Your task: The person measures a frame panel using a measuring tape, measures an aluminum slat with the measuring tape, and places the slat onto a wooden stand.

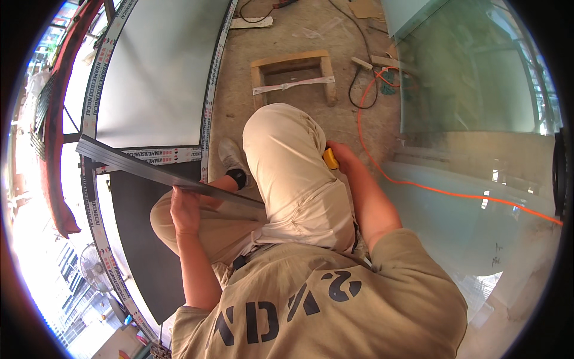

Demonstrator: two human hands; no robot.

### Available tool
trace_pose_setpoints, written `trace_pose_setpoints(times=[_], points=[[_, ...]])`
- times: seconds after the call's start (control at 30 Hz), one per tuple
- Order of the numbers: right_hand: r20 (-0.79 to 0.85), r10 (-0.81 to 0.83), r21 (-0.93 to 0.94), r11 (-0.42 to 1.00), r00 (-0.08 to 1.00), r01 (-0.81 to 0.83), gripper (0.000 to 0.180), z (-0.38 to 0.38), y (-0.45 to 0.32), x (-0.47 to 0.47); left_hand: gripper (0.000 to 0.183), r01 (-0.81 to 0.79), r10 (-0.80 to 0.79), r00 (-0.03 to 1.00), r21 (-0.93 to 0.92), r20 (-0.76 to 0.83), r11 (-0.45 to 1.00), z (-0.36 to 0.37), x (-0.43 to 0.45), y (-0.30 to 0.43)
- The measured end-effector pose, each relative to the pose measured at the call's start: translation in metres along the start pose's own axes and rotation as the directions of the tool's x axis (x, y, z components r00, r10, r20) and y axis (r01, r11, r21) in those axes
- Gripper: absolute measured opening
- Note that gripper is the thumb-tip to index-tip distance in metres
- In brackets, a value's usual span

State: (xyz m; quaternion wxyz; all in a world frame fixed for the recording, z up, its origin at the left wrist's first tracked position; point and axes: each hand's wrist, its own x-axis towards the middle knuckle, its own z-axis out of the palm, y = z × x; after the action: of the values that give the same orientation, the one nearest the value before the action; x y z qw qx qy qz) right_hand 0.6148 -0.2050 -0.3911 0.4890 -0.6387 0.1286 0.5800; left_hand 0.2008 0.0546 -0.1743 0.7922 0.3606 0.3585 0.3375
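Observation:
My left hand grips a long dark grey ribbed profile strip from below. The strip slants across the lower part of a taped frame, and its near end reaches my raised thigh. Beside the outer side of my knee, my right hand is closed around a yellow tool. Most of that tool is hidden by the hand and leg, so its kind is unclear. The frame holds a pale panel above and a dark panel below; its protective tape bears printed writing.
A wooden frame lies on the floor ahead, a white strip across it. An orange cable runs along the right, near a black cord. Large glass sheets stand at the right. A fan is at the lower left.

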Motion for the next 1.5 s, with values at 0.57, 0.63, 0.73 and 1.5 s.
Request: trace_pose_setpoints(times=[0.57,0.63,0.73,1.5], points=[[0.129,-0.008,-0.027,1.0,0.992,0.011,0.03,-0.017,0.008,0.014,0.042,0.02,-0.02,0.998,0.014,0.054,1.0,-0.011,0.005,-0.005],[0.09,-0.029,-0.026,0.999,0.996,0.031,0.028,-0.011,0.004,0.004,0.041,0.014,-0.016,0.999,0.023,0.05,1.0,-0.012,0.003,-0.003],[0.04,0.001,-0.07,0.998,0.999,0.002,0.028,-0.002,0.001,0.002,0.041,0.011,-0.012,0.999,0.016,0.052,1.0,-0.013,0.002,-0.004],[0.296,-0.254,-0.484,0.791,0.921,0.373,0.033,-0.004,-0.05,0.04,0.045,0.041,-0.045,0.997,0.07,0.059,0.997,-0.007,0.008,-0.006]])
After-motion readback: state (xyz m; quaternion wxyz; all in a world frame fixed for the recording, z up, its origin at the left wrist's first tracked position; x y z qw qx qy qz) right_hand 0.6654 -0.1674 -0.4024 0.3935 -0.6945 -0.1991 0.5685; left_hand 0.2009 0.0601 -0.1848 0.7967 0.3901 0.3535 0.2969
